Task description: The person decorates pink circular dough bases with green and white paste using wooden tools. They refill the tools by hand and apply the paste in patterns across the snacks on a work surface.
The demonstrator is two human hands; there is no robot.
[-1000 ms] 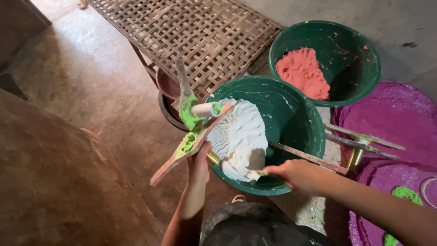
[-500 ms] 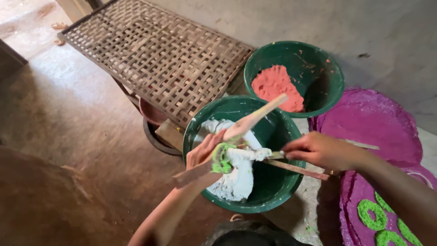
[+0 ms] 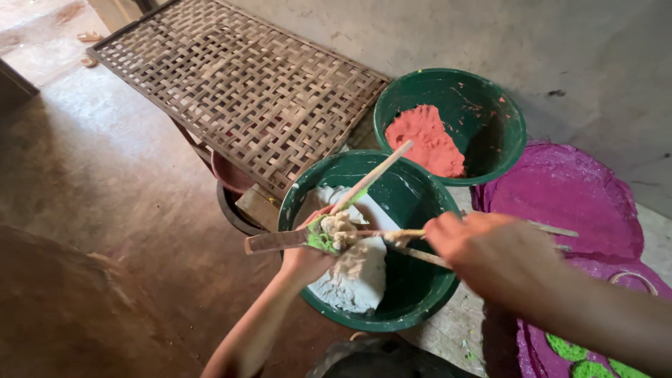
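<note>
Green-smeared wooden paddle [image 3: 280, 241], gripped by the left hand [image 3: 308, 259], hovers over the near green basin [image 3: 420, 203] with its blade hidden under dough, while the blurred right hand [image 3: 483, 248] pinches a thin stick [image 3: 392, 234].

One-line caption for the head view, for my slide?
Left hand holds a flat wooden paddle over a green basin of white dough; right hand scrapes with a thin stick.

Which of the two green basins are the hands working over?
The nearer green basin, holding white dough. The left hand and right hand are above it; the farther basin holds reddish dough.
</note>
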